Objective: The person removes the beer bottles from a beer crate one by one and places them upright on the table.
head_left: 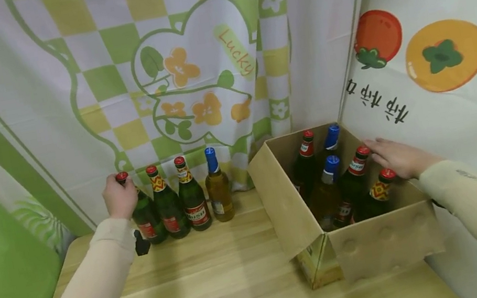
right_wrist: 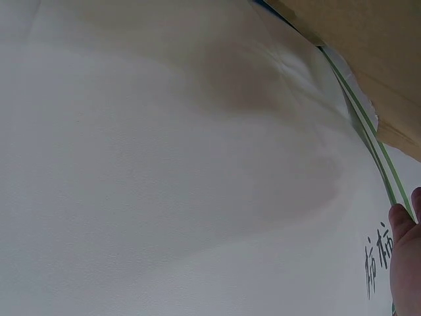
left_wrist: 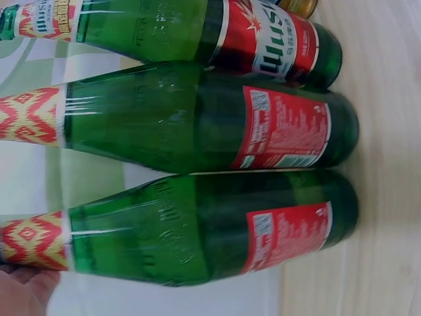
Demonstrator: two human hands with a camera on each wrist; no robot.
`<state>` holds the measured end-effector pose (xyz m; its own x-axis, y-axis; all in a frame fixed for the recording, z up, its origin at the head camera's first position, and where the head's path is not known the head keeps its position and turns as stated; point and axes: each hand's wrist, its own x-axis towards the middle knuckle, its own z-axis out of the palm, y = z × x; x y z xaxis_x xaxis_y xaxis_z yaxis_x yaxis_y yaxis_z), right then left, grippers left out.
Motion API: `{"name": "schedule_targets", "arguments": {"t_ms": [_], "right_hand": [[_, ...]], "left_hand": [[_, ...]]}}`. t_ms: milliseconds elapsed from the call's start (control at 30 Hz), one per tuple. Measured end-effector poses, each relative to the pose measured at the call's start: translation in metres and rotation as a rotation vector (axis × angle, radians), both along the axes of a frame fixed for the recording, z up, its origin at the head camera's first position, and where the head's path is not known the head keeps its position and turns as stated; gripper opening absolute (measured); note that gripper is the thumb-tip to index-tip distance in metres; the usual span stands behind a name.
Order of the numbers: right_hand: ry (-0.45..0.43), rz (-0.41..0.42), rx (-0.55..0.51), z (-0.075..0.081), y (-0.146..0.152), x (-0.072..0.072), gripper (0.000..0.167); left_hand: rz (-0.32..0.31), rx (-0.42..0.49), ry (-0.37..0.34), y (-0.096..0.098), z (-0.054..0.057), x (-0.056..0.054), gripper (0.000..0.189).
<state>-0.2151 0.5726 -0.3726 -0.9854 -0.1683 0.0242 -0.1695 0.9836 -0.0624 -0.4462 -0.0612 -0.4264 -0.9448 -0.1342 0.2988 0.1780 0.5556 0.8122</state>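
Observation:
At the left end of a row of bottles, my left hand (head_left: 119, 196) grips the neck of a green beer bottle (head_left: 148, 221) just under its red cap. In the left wrist view that bottle (left_wrist: 138, 230) shows a red label and a patterned neck band. Two more green beer bottles (head_left: 170, 211) (head_left: 195, 207) and a blue-capped amber bottle (head_left: 219, 195) stand to its right. My right hand (head_left: 400, 155), fingers extended, lies along the right rim of an open cardboard box (head_left: 386, 240). Near its fingertips a red-capped beer bottle (head_left: 357, 168) stands inside the box.
Inside the box are several bottles, among them blue-capped ones (head_left: 331, 167) and a red-capped one (head_left: 381, 187). Its flaps spread outward over the wooden table (head_left: 216, 291). A checkered curtain (head_left: 122, 84) hangs behind, and a white printed sheet (head_left: 456, 132) is at the right.

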Motion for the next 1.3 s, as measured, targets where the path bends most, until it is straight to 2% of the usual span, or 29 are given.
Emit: {"name": "schedule_targets", "arguments": {"t_ms": [100, 167, 233, 300, 433, 533, 667, 767, 900, 1033, 1167, 1300], "right_hand": [[0.002, 0.006, 0.007, 0.000, 0.000, -0.002, 0.050], [0.004, 0.011, 0.011, 0.000, 0.001, -0.003, 0.049], [0.004, 0.013, 0.012, -0.001, 0.001, -0.002, 0.049], [0.004, 0.017, 0.011, -0.001, 0.000, -0.001, 0.049], [-0.006, 0.005, 0.008, 0.001, 0.003, 0.005, 0.049], [-0.015, -0.007, 0.001, 0.003, 0.002, 0.005, 0.050], [-0.021, 0.004, -0.003, 0.003, -0.001, 0.001, 0.051], [-0.022, 0.015, -0.004, 0.003, -0.002, 0.000, 0.051], [-0.021, 0.017, -0.017, 0.004, -0.002, 0.000, 0.050], [-0.029, 0.019, -0.029, 0.004, -0.002, 0.001, 0.051], [-0.024, 0.025, -0.035, 0.005, -0.003, 0.003, 0.050], [-0.013, 0.025, -0.038, 0.004, -0.003, 0.005, 0.050]], "left_hand": [[-0.050, -0.021, -0.067, -0.004, 0.012, 0.002, 0.047], [-0.072, -0.039, -0.078, -0.004, 0.020, 0.003, 0.053], [-0.081, -0.056, -0.048, 0.001, 0.030, 0.005, 0.058], [-0.088, -0.079, 0.017, 0.012, 0.040, 0.007, 0.061], [-0.185, -0.100, 0.090, 0.057, 0.067, 0.018, 0.061], [-0.295, -0.112, 0.079, 0.094, 0.087, 0.033, 0.060], [-0.427, -0.139, 0.067, 0.141, 0.103, 0.055, 0.058], [-0.525, -0.142, 0.054, 0.180, 0.111, 0.072, 0.055], [-0.666, -0.178, 0.046, 0.230, 0.116, 0.092, 0.052], [-0.797, -0.251, 0.038, 0.275, 0.108, 0.112, 0.047], [-0.880, -0.305, 0.031, 0.312, 0.096, 0.133, 0.046], [-0.928, -0.344, 0.005, 0.342, 0.086, 0.152, 0.050]]}}
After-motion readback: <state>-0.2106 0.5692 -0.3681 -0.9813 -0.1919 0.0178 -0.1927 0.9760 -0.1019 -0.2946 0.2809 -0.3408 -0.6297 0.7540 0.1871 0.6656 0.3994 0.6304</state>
